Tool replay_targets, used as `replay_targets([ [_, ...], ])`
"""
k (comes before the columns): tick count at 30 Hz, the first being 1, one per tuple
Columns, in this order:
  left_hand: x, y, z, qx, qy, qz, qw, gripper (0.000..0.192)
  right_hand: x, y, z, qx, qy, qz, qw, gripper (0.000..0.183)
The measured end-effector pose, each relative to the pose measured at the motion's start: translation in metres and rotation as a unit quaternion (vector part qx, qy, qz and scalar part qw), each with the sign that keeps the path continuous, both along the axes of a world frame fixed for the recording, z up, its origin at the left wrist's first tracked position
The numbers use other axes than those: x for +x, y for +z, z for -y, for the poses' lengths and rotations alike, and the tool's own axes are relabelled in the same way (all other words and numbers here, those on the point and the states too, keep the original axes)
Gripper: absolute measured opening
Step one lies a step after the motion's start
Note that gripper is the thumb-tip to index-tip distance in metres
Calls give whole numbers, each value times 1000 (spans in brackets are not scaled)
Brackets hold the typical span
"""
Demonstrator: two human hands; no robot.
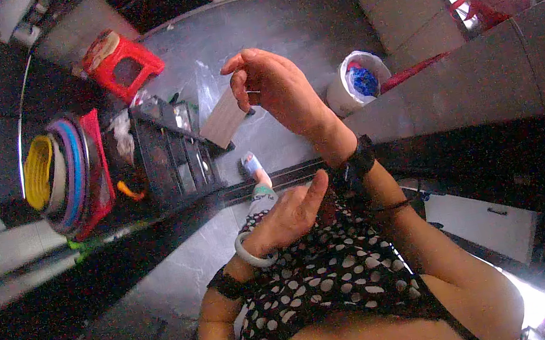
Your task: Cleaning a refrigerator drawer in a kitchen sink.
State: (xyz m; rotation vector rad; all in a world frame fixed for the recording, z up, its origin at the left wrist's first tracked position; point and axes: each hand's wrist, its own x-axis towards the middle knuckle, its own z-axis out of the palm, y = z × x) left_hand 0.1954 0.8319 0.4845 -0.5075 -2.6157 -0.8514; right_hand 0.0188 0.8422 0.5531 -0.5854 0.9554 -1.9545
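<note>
My right hand (275,85) is raised in front of me, thumb and fingers bent, with a gap between them and nothing seen in it. Behind its fingertips is a flat light wood-grain panel (223,120) with dark parts at its edge; I see no grip on it. Closer to my body, my left hand (283,219) has its thumb stretched out and its other fingers largely hidden. It appears to hold nothing. A white bangle (254,254) and a dark band circle the left wrist. Another dark band (357,161) sits on the right wrist.
A red plastic stool (122,65) stands on the grey floor (291,21). Stacked basins and a yellow basket (39,174) are at left beside a black rack (163,161). A lined white bin (340,88) stands by the right-hand cabinets; a red bag (498,2) rests above them.
</note>
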Motion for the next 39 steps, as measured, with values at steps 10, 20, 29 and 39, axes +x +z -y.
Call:
replay_targets([
  [10,-128,34,82,396,-63,427,810,57,-86,-3,78,149,-131,-194,961,26],
  [20,-197,44,148,316,-129,434,834,47,-160,-22,107,243,-285,-204,905,27],
  [29,-259,10,157,398,-173,502,748,54,-229,-31,122,265,-308,-202,891,27],
  [39,-402,9,173,434,-107,589,673,38,-367,-53,105,342,-381,-320,797,26],
])
